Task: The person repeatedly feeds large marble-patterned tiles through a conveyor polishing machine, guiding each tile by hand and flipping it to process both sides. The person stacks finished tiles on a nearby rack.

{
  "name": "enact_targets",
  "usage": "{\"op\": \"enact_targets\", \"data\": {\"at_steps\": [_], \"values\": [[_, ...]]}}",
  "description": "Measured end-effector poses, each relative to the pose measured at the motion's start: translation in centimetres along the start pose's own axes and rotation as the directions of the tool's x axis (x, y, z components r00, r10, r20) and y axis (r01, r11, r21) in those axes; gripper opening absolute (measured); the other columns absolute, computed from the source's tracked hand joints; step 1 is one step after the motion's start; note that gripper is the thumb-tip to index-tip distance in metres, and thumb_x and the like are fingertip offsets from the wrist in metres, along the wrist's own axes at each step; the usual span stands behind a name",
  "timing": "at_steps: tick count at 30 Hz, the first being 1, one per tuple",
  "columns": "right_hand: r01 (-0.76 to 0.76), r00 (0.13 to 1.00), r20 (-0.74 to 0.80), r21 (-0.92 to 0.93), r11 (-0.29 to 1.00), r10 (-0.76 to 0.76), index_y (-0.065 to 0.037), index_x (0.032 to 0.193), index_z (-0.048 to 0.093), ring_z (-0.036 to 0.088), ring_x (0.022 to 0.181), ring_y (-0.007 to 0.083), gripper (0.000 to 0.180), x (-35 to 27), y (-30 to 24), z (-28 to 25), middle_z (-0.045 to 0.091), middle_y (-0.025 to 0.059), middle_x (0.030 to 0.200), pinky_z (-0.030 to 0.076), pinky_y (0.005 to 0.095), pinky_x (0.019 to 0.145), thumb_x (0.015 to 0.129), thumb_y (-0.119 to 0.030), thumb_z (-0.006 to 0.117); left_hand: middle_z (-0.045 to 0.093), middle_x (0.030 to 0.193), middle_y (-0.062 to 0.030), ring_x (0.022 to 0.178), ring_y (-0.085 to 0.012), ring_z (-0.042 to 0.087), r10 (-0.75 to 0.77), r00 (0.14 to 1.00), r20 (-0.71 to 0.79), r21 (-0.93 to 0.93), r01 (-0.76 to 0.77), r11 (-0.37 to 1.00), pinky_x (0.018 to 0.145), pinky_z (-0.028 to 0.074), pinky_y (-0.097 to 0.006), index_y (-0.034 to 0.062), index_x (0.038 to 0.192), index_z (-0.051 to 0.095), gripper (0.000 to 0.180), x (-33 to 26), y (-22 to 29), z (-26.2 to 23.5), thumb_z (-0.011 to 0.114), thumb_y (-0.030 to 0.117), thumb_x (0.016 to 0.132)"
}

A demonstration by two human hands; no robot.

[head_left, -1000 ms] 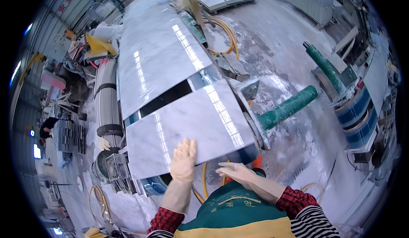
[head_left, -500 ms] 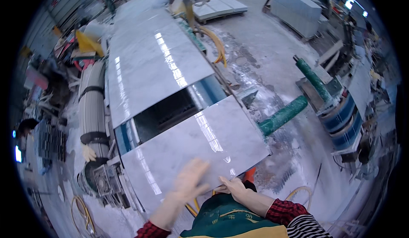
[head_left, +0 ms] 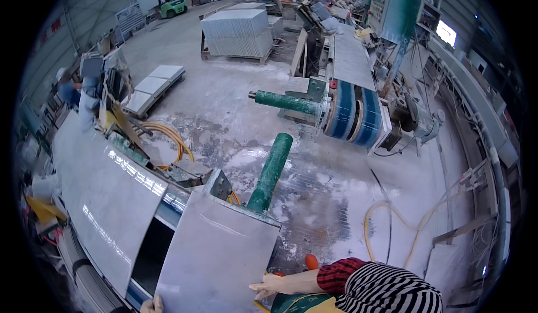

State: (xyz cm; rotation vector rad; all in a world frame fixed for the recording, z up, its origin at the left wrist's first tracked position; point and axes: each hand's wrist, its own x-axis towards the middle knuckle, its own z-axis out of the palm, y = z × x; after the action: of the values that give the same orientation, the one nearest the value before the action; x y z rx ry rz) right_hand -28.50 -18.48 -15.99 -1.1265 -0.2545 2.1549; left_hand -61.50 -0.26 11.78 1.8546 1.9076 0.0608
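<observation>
A polished white stone slab [head_left: 218, 246] lies flat on the blue belts of a roller conveyor, just in front of me. My right hand [head_left: 272, 285] is at its near edge, fingers over the rim and the rest below it. At the slab's left edge, low in the picture, my left hand [head_left: 151, 304] shows only its bent fingers closed on the rim; the wrist is out of view. Across a dark gap lies a second, longer polished slab [head_left: 106, 195], which neither hand touches.
A green roller [head_left: 272, 173] juts out beyond the slab. Another conveyor end with blue belts [head_left: 353, 114] and a green roller stands farther off. Yellow hoses [head_left: 370, 229] lie on the wet floor. Stacked slabs [head_left: 235, 30] and a green forklift [head_left: 171, 2] are behind; a person [head_left: 68, 91] works at left.
My view has swung to the right. My left hand has gone from above the near slab to its left edge. The right hand stays at the near edge.
</observation>
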Motion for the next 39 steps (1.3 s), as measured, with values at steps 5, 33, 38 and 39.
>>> {"op": "enact_targets", "data": {"at_steps": [5, 33, 38, 39], "values": [[-0.012, 0.996, -0.092, -0.236, 0.972, -0.01, 0.003, 0.122, 0.065, 0.075, 0.098, 0.0221, 0.045, -11.9, -10.1, 4.7, 0.072, 0.0124, 0.111, 0.057, 0.0302, 0.085, 0.099, -0.035, 0.071, 0.075, 0.112, -0.0228, 0.102, -0.0334, 0.07, -0.048, 0.999, 0.01, 0.065, 0.047, 0.997, 0.094, 0.053, -0.042, 0.0007, 0.119, 0.074, 0.053, -3.0, 3.0, -3.5, 0.062, 0.049, 0.101], [0.676, 0.232, -0.953, 0.015, 0.737, -0.193, 0.002, 0.149, 0.045, 0.06, 0.125, 0.0309, 0.068, -42.4, -36.2, -46.7, 0.057, 0.02, 0.143, 0.051, 0.0409, 0.101, 0.096, -0.033, 0.07, 0.075, 0.095, -0.0154, 0.091, -0.0303, 0.067, 0.349, 0.886, 0.305, -0.353, -0.235, 0.906, 0.086, 0.049, -0.04, 0.0055, 0.11, 0.077, 0.067, 5.0, 62.5, 42.9, 0.049, 0.066, 0.099], [0.689, 0.223, -0.96, 0.033, 0.724, -0.168, -0.001, 0.157, 0.036, 0.052, 0.138, 0.0326, 0.075, -40.4, -32.1, -55.3, 0.049, 0.0193, 0.154, 0.045, 0.0428, 0.111, 0.098, -0.032, 0.069, 0.072, 0.105, -0.0121, 0.096, -0.0208, 0.064, 0.213, 0.87, 0.444, -0.215, -0.127, 0.968, 0.088, 0.05, -0.036, -0.0002, 0.123, 0.071, 0.075, 3.0, 67.9, 42.4, 0.052, 0.068, 0.099], [0.695, 0.208, -0.964, 0.029, 0.719, -0.163, -0.001, 0.157, 0.037, 0.052, 0.138, 0.0318, 0.073, -39.8, -31.0, -56.2, 0.051, 0.0181, 0.153, 0.045, 0.0429, 0.112, 0.098, -0.031, 0.068, 0.072, 0.106, -0.0114, 0.096, -0.0202, 0.064, 0.202, 0.866, 0.458, -0.27, -0.08, 0.959, 0.088, 0.051, -0.035, -0.0007, 0.124, 0.071, 0.075, 3.0, 67.8, 42.4, 0.053, 0.068, 0.099]]}}
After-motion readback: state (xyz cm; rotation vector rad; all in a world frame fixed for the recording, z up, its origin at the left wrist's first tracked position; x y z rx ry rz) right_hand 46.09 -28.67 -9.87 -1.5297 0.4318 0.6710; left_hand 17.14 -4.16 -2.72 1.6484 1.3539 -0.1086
